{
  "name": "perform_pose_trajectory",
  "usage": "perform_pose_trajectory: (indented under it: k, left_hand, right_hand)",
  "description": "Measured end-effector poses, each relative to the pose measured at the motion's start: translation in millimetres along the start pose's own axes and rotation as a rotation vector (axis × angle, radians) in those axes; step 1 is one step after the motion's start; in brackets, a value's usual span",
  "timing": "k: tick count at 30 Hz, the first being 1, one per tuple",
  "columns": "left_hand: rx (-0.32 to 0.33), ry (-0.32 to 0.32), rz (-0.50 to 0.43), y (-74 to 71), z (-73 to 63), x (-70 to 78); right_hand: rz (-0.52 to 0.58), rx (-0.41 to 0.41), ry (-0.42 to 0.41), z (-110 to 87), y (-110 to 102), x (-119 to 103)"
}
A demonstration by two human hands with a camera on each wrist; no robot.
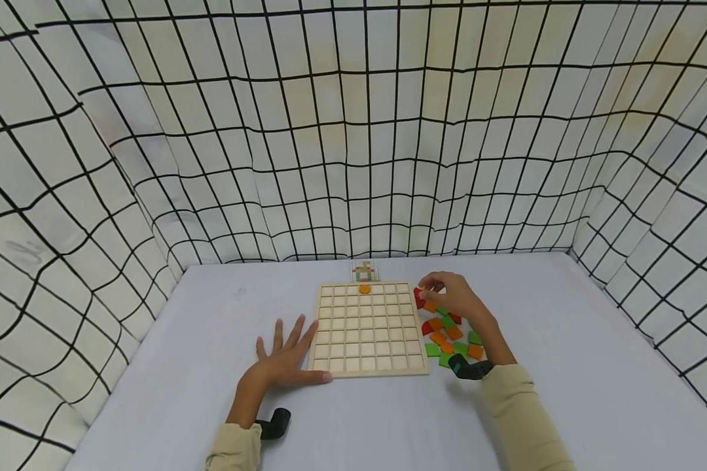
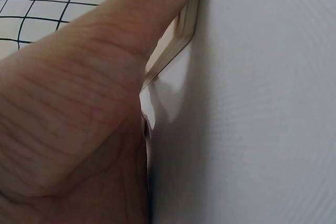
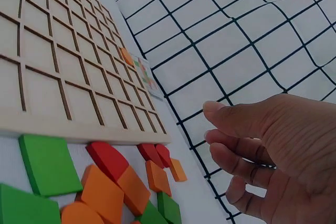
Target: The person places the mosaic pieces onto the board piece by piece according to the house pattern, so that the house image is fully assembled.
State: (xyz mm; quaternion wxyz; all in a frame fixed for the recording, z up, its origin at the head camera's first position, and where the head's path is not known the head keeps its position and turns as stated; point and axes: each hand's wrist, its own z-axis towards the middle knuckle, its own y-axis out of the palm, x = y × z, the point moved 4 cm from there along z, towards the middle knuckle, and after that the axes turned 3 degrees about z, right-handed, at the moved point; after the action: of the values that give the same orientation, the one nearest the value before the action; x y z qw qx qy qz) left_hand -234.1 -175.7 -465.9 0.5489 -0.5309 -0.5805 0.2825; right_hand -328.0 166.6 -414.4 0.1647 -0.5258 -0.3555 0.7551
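A wooden grid board point(image 1: 370, 374) lies on the white table, and one round orange tile point(image 1: 364, 289) sits in its back row. My left hand point(image 1: 285, 364) rests beside the board with fingers spread, fingertips at its left side and thumb at the front left corner. In the left wrist view the thumb lies along the board's edge point(image 2: 176, 45). Over the back of the tile pile hovers my right hand point(image 1: 452, 294), its fingers loosely bent. Nothing shows between those fingers in the right wrist view. Red tiles point(image 3: 107, 160) lie below that hand.
Loose green tiles point(image 3: 50, 163), orange tiles point(image 3: 102, 192) and red ones are heaped along the board's right side. A small pattern card point(image 1: 365, 271) lies behind the board. White walls with black netting point(image 1: 383, 144) enclose the table's back and sides.
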Motion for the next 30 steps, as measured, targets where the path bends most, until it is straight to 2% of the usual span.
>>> perform_pose_trajectory:
  k: [5,10,15,20,24,30]
  left_hand:
    - [0.003,-0.007,0.001,-2.3,-0.2,1.8]
    - [0.001,-0.005,-0.008,-0.6,1.3,-0.2]
    - [-0.003,0.004,-0.014,0.9,1.7,1.1]
    - [-0.003,0.004,-0.026,-1.0,-0.1,2.8]
    - [-0.001,-0.003,-0.019,-0.4,-0.3,-0.4]
    - [-0.009,0.011,-0.031,1.5,3.3,0.0]
  right_hand:
    - [-0.022,-0.022,0.007,-10.0,-9,7]
    - [-0.036,-0.107,0.044,-20.7,-10,17]
    - [-0.023,-0.159,0.033,-37.5,-9,26]
    - [0.031,-0.228,0.022,-49.3,-6,26]
    - [0.032,-0.310,0.032,-54.6,-3,25]
    - [0.013,-0.364,0.060,-63.2,-1,26]
